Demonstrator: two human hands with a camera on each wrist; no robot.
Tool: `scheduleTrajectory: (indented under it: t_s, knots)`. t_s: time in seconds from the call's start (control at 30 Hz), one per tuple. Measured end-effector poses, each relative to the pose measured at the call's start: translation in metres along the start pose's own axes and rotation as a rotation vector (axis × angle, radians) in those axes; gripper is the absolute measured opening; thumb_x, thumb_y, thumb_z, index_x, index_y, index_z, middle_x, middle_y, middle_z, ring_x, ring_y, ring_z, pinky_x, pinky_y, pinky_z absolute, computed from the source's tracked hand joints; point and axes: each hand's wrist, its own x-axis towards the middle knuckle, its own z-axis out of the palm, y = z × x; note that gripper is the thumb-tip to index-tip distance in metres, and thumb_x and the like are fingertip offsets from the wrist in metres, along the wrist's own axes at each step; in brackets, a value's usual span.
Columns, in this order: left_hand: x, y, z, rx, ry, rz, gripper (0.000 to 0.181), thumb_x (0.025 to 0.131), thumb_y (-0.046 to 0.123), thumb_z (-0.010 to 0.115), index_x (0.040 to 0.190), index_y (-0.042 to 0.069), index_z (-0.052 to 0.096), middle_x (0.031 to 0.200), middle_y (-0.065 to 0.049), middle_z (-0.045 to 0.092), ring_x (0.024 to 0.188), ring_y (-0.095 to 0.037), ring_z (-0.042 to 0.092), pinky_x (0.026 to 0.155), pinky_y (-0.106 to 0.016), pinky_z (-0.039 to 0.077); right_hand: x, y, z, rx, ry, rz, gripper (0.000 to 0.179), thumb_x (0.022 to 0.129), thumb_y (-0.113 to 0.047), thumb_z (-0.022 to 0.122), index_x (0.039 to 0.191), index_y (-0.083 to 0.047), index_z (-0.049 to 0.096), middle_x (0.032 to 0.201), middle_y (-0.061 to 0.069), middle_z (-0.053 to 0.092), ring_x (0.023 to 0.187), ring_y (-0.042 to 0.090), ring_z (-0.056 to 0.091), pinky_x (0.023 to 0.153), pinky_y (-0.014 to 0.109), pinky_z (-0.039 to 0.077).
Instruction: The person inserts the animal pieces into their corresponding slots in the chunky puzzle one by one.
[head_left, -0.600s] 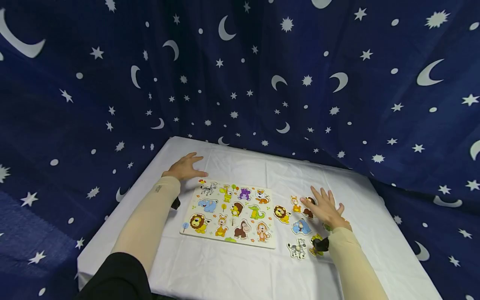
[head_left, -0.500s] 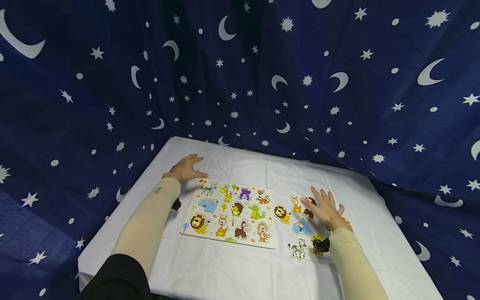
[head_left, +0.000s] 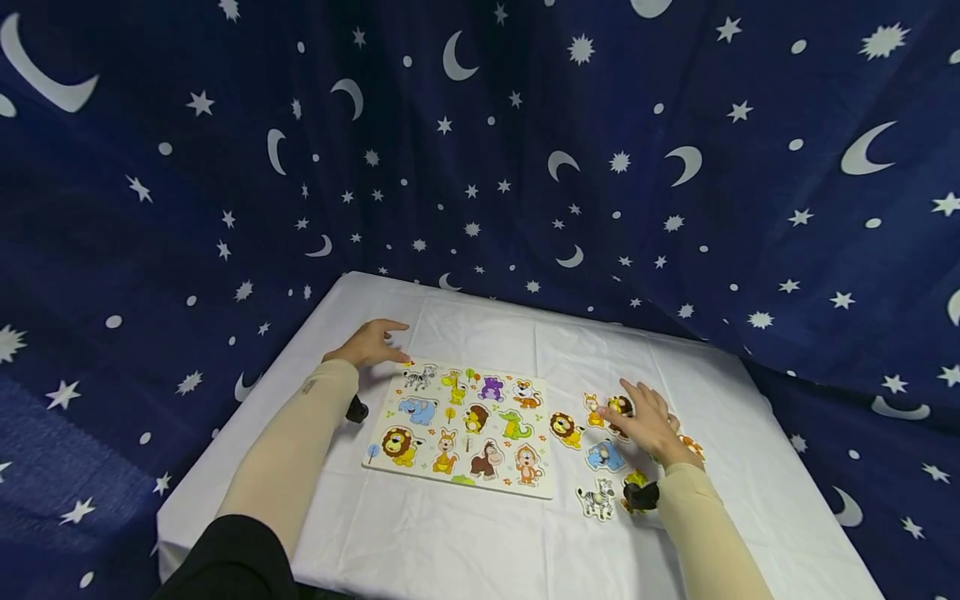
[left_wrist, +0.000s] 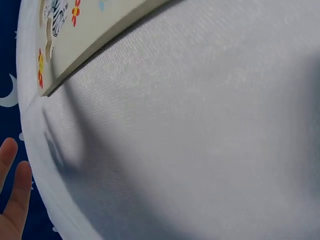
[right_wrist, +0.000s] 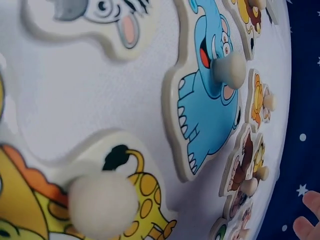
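Note:
A wooden animal puzzle board [head_left: 546,467] lies flat on the white cloth. My left hand [head_left: 369,343] is at its far left corner, thumb and fingers apart with nothing between them; from the head I cannot tell if the thumb touches the board. Over the loose knobbed pieces right of the board hovers my right hand [head_left: 648,423], fingers loosely bent, holding nothing visible. Around it lie the lion piece [head_left: 565,429], kangaroo piece [head_left: 592,410], blue elephant piece [right_wrist: 212,110] and zebra piece [head_left: 598,499]. The giraffe piece [right_wrist: 150,200] is partly hidden under the wrist camera in the head view.
Further small pieces lie beneath and beyond the right hand, including an orange one [head_left: 692,447] at its right, partly covered. White cloth [head_left: 450,542] covers the table. A dark blue curtain [head_left: 480,125] with moons and stars hangs behind and at both sides.
My right hand has lowered slightly, and its spread fingers have drawn closer together over the pieces. The left hand has shifted a little toward the board's corner, its fingers closer together. The pieces have stayed put.

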Motion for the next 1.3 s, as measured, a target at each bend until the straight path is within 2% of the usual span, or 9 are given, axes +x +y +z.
scheduleTrajectory:
  t_s: [0.13,0.23,0.37,0.5,0.77,0.87,1.0,1.2,1.3]
  knots:
    - [-0.001,-0.003,0.001,-0.068,-0.028,-0.047,0.074,0.08,0.019,0.084,0.146,0.01,0.052,0.151,-0.022,0.044,0.136,-0.041,0.045,0.109,-0.053,0.041,0.002,-0.001,0.002,0.013,0.001,-0.033,0.094,0.092,-0.06,0.058,0.16,-0.009,0.018,0.162,0.031,0.006,0.147,0.055,0.005,0.108,0.079,0.01]
    - [-0.002,-0.003,0.003,-0.085,-0.054,-0.047,0.074,0.079,0.016,0.085,0.145,0.009,0.052,0.151,-0.023,0.043,0.135,-0.041,0.044,0.11,-0.054,0.04,0.003,-0.001,0.004,0.001,0.007,-0.052,0.093,0.092,-0.06,0.058,0.159,-0.008,0.019,0.161,0.031,0.01,0.147,0.055,0.011,0.109,0.078,0.015]
    - [0.001,-0.005,0.005,-0.064,-0.089,-0.029,0.073,0.079,0.015,0.085,0.145,0.009,0.052,0.15,-0.023,0.044,0.136,-0.042,0.044,0.111,-0.055,0.038,0.004,-0.002,0.007,-0.017,0.018,-0.06,0.092,0.092,-0.059,0.058,0.158,-0.007,0.021,0.161,0.031,0.015,0.146,0.054,0.015,0.11,0.076,0.015]
    - [0.002,-0.009,0.008,-0.047,-0.115,-0.048,0.072,0.08,0.017,0.085,0.144,0.012,0.053,0.15,-0.02,0.046,0.135,-0.04,0.045,0.11,-0.055,0.039,0.004,-0.003,0.01,-0.018,0.035,-0.071,0.091,0.092,-0.058,0.059,0.158,-0.006,0.024,0.159,0.03,0.021,0.145,0.053,0.019,0.109,0.075,0.015]
    - [-0.001,-0.01,0.009,-0.052,-0.141,-0.065,0.071,0.08,0.015,0.084,0.144,0.011,0.054,0.149,-0.021,0.047,0.135,-0.04,0.046,0.11,-0.053,0.04,0.006,-0.005,0.014,0.008,0.021,-0.094,0.091,0.093,-0.056,0.061,0.158,-0.004,0.023,0.157,0.032,0.024,0.143,0.053,0.024,0.111,0.072,0.022]
    - [0.001,-0.012,0.01,-0.056,-0.149,-0.061,0.072,0.079,0.013,0.085,0.144,0.01,0.054,0.148,-0.02,0.049,0.135,-0.04,0.046,0.11,-0.053,0.04,0.006,-0.006,0.014,0.02,0.016,-0.104,0.092,0.093,-0.056,0.061,0.158,-0.003,0.022,0.157,0.033,0.025,0.144,0.055,0.021,0.112,0.072,0.019]
    - [0.003,-0.014,0.012,-0.061,-0.154,-0.049,0.073,0.078,0.011,0.085,0.143,0.008,0.054,0.147,-0.02,0.049,0.135,-0.04,0.047,0.111,-0.052,0.039,0.005,-0.007,0.015,0.005,0.037,-0.129,0.089,0.093,-0.052,0.062,0.155,0.0,0.027,0.153,0.033,0.035,0.14,0.058,0.027,0.112,0.072,0.021]
    - [0.001,-0.016,0.015,-0.043,-0.162,-0.055,0.07,0.079,0.012,0.084,0.142,0.007,0.055,0.147,-0.021,0.049,0.137,-0.04,0.045,0.114,-0.051,0.036,0.002,-0.01,0.018,0.013,0.026,-0.144,0.084,0.093,-0.049,0.064,0.152,0.002,0.034,0.144,0.033,0.047,0.133,0.055,0.041,0.106,0.07,0.032]
    - [0.0,-0.016,0.014,-0.006,-0.173,-0.051,0.07,0.079,0.014,0.084,0.142,0.007,0.055,0.146,-0.02,0.05,0.136,-0.039,0.046,0.114,-0.051,0.036,0.002,-0.013,0.018,0.038,0.027,-0.156,0.078,0.093,-0.046,0.066,0.148,0.002,0.04,0.134,0.032,0.055,0.122,0.049,0.053,0.099,0.064,0.042]
